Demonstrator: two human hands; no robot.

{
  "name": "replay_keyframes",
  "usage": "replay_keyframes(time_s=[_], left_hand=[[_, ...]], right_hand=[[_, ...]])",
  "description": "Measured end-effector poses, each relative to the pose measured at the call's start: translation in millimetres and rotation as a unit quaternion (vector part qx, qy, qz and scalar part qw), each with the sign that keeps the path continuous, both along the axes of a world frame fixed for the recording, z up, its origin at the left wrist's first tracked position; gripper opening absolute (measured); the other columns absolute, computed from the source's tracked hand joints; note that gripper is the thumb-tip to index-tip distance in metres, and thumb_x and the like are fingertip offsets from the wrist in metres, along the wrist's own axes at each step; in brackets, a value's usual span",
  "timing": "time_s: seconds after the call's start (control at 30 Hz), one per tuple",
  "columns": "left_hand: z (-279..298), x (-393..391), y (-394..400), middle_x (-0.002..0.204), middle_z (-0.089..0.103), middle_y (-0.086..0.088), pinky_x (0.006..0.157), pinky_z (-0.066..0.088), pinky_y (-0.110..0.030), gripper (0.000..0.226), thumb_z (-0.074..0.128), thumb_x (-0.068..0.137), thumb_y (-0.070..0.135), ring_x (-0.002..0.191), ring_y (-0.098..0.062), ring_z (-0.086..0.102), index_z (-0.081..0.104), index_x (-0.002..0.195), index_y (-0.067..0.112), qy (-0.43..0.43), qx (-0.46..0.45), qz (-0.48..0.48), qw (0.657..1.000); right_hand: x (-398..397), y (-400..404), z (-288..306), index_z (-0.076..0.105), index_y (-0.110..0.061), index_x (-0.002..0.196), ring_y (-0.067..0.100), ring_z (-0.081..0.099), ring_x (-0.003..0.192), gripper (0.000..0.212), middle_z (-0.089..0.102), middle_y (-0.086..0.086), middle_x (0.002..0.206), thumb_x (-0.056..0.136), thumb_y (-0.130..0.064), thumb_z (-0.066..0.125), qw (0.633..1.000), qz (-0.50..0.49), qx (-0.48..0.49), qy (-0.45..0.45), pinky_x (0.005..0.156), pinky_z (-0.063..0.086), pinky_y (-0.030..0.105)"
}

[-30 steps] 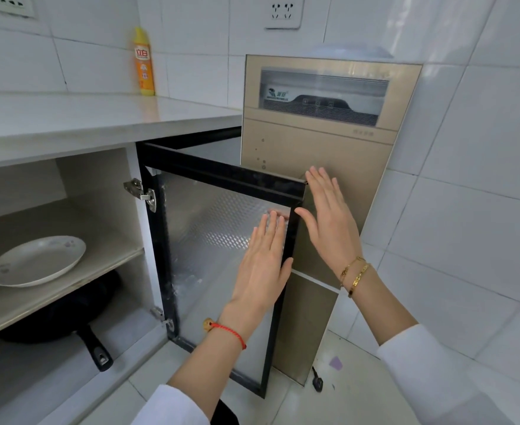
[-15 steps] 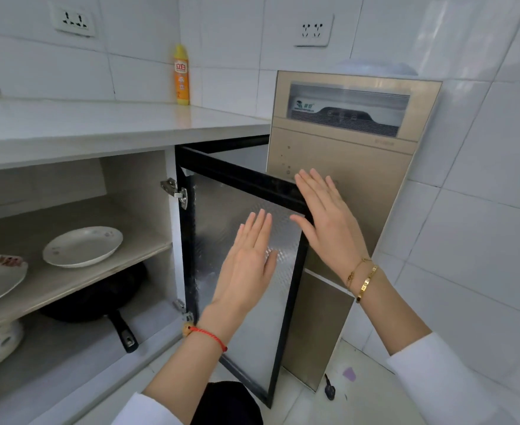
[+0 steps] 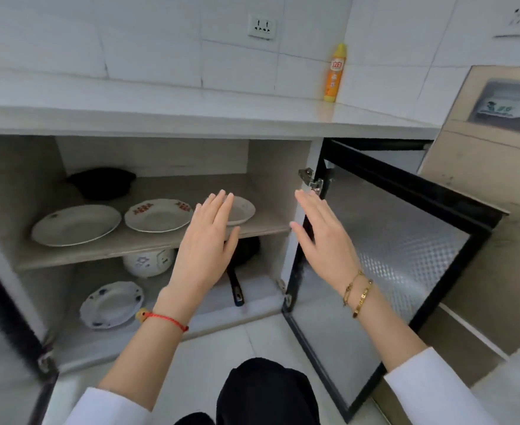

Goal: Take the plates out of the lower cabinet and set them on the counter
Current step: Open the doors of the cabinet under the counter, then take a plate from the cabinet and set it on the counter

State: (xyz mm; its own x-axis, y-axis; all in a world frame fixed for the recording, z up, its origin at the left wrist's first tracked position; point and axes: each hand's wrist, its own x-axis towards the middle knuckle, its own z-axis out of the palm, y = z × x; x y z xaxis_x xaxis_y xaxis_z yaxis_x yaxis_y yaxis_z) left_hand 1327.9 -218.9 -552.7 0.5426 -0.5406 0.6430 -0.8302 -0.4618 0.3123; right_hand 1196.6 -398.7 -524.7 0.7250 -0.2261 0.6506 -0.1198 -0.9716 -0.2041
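Observation:
The lower cabinet stands open under the white counter (image 3: 160,108). On its shelf (image 3: 148,243) lie three white plates: a plain one (image 3: 76,224) at the left, one with red marks (image 3: 157,214) in the middle, and a third (image 3: 242,211) at the right, partly hidden by my left hand (image 3: 206,237). A blue-patterned plate (image 3: 111,305) rests on the cabinet floor. My left hand is flat and open in front of the shelf, holding nothing. My right hand (image 3: 323,240) is open in front of the door hinge, empty.
The open right door (image 3: 390,259) with a black frame juts toward me. A black pan (image 3: 237,289) and a white patterned pot (image 3: 148,262) sit on the cabinet floor, a black bowl (image 3: 102,182) at the shelf's back. A yellow bottle (image 3: 335,73) stands on the counter; a tan appliance (image 3: 497,167) is at the right.
The view has swung left from the door to the cabinet interior. Both hands have left the door panel and moved left, the left hand now in front of the shelf plates.

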Motion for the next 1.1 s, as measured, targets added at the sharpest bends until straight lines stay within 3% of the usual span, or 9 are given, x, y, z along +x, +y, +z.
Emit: replay_keyframes(time_s=[0.27,0.47,0.77,0.9,1.0,1.1], left_hand=[[-22.5,68.2,106.3,0.152,0.038,-0.008,0.120,0.019,-0.038,0.056,0.051,0.097,0.024,0.143,-0.024,0.029,0.032,0.148,0.010,0.032,0.008,0.184,0.982],[-37.1,116.4,161.8,0.152,0.038,-0.010,0.120,0.020,-0.038,0.055,0.051,0.097,0.021,0.143,-0.023,0.030,0.033,0.148,0.007,0.063,-0.003,0.273,0.960],[-65.7,179.2,191.6,0.151,0.038,-0.011,0.117,0.027,-0.033,0.056,0.050,0.098,0.023,0.142,-0.023,0.032,0.032,0.148,0.009,0.102,-0.009,0.328,0.939],[-79.1,211.3,194.2,0.151,0.038,-0.010,0.115,0.030,-0.034,0.056,0.049,0.098,0.025,0.141,-0.023,0.033,0.032,0.148,0.008,0.124,-0.006,0.340,0.932],[-90.1,238.2,193.4,0.147,0.042,-0.012,0.111,0.034,-0.035,0.053,0.050,0.098,0.025,0.137,-0.026,0.039,0.036,0.146,0.007,0.148,-0.003,0.352,0.924],[-99.9,266.0,192.7,0.135,0.050,-0.018,0.103,0.040,-0.039,0.050,0.051,0.097,0.023,0.126,-0.032,0.048,0.040,0.141,0.004,0.203,-0.006,0.362,0.910]], right_hand=[[123.6,44.1,-38.0,0.034,-0.020,0.146,-0.004,0.013,0.140,0.050,0.035,-0.006,0.152,0.099,-0.034,0.041,0.986,0.138,0.090,0.033,0.116,0.017,0.019],[213.0,83.6,-59.4,0.035,-0.019,0.146,0.009,0.021,0.145,0.049,0.037,-0.003,0.152,0.100,-0.034,0.041,0.969,0.206,0.112,0.075,0.112,0.018,0.020],[318.1,131.9,-81.0,0.038,-0.017,0.144,0.018,0.038,0.137,0.047,0.043,0.003,0.148,0.099,-0.033,0.041,0.945,0.271,0.140,0.119,0.109,0.030,0.028],[361.6,139.8,-89.6,0.040,-0.013,0.142,0.027,0.055,0.121,0.045,0.054,0.013,0.135,0.098,-0.025,0.045,0.935,0.273,0.178,0.139,0.098,0.041,0.028],[400.3,142.5,-100.4,0.041,-0.008,0.141,0.028,0.047,0.128,0.044,0.050,0.015,0.139,0.098,-0.019,0.045,0.927,0.266,0.204,0.170,0.104,0.032,0.024],[441.8,142.0,-111.7,0.038,-0.007,0.142,0.031,0.044,0.131,0.045,0.047,0.017,0.142,0.099,-0.021,0.041,0.930,0.238,0.181,0.216,0.107,0.033,0.034]])
